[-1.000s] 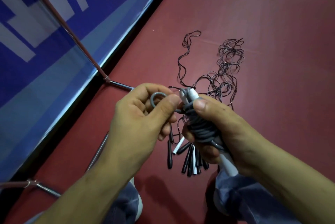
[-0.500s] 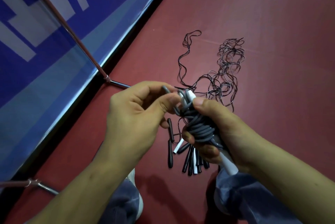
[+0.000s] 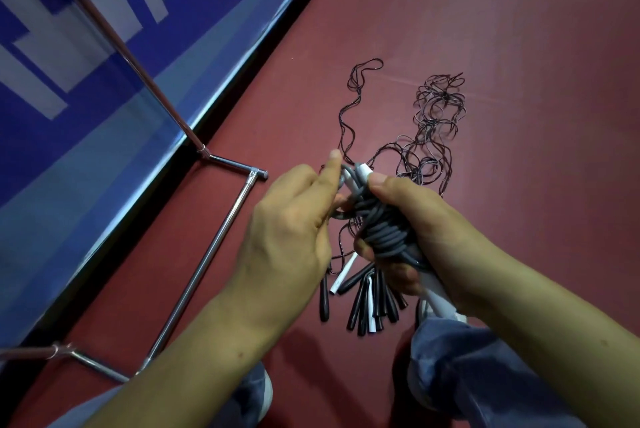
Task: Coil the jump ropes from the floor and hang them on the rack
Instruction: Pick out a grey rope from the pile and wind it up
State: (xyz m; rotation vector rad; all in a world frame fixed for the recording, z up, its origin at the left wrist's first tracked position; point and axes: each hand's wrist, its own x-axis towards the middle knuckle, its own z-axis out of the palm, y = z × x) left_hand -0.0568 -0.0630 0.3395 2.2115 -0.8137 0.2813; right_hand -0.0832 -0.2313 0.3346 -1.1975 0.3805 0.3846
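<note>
In the head view, our right hand (image 3: 426,230) clamps its fingers round a grey rope (image 3: 384,233) wound tightly over white handles (image 3: 363,174), held at centre above the red floor (image 3: 519,47). Our left hand (image 3: 287,237) pinches the rope's end just left. A thin black tangle (image 3: 433,123) lies farther off, and black and white grips (image 3: 367,303) lie nearer. The rack (image 3: 207,254) stands left, by a blue banner (image 3: 86,47) whose white lettering is cropped past reading.

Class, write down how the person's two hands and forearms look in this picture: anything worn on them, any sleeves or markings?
Both the left hand and right hand are bare: no gloves, rings or watch show. The left forearm and right forearm are bare too, with no sleeve in view.
</note>
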